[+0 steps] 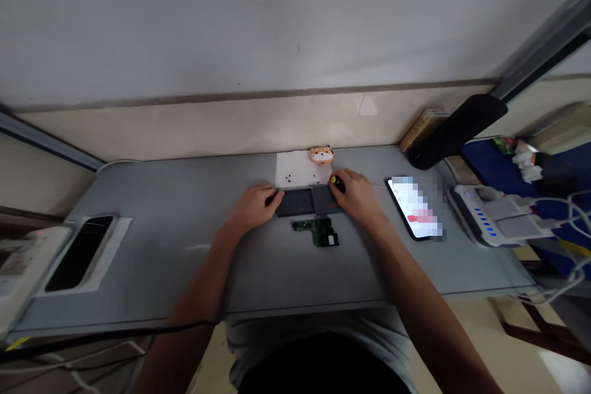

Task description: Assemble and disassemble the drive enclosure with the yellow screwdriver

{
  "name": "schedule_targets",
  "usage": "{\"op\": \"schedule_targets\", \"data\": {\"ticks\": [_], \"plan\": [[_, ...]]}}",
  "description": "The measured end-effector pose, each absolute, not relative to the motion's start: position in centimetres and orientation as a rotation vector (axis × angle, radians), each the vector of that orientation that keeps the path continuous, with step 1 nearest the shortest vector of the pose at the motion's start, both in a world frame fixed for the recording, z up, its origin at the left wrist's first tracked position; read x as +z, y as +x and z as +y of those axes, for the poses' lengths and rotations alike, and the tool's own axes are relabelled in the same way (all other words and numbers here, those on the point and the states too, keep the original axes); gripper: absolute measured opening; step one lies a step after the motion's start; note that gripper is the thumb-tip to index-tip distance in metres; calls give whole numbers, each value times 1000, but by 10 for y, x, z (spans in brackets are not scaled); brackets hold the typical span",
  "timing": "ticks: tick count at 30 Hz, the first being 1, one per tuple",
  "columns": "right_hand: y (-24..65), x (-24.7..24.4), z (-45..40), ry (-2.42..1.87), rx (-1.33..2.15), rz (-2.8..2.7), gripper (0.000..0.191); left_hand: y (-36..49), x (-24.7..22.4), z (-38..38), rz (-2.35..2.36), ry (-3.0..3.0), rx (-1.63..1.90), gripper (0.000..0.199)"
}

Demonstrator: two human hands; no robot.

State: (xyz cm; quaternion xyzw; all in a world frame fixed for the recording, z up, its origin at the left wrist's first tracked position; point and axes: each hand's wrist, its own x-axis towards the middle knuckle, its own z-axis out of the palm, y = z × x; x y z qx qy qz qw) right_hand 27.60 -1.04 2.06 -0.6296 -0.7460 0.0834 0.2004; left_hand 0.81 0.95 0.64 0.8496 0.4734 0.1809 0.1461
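Observation:
My left hand [257, 205] is closed at the left end of a shallow black plastic case half [295, 202], its thumb on the edge. A bit of something dark shows between thumb and fingers. A second dark case piece [324, 200] lies against the first on the right. My right hand [354, 195] is closed round a screwdriver [338, 183] with a black and yellow handle, resting beside that piece. Just in front of the case lies a green circuit board [317, 231] with black parts. Several tiny screws [289, 178] sit on white paper [289, 162] behind.
An orange animal-faced case [321, 155] stands on the paper's far edge. Rightward are a lit phone [413, 207], a power strip [496, 215] with cables and a black cylinder [457, 132]. A dark phone [80, 252] lies far left. A wall [231, 126] bounds the desk behind.

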Motion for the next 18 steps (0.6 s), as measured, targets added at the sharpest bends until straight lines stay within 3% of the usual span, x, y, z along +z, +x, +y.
{"op": "schedule_targets", "data": {"ticks": [9, 18], "plan": [[272, 26, -14, -1794, 122, -1961, 25, 8, 1, 11, 1376, 2435, 510, 52], [271, 19, -13, -1890, 167, -1988, 23, 10, 0, 11, 1437, 2420, 510, 46]]}}
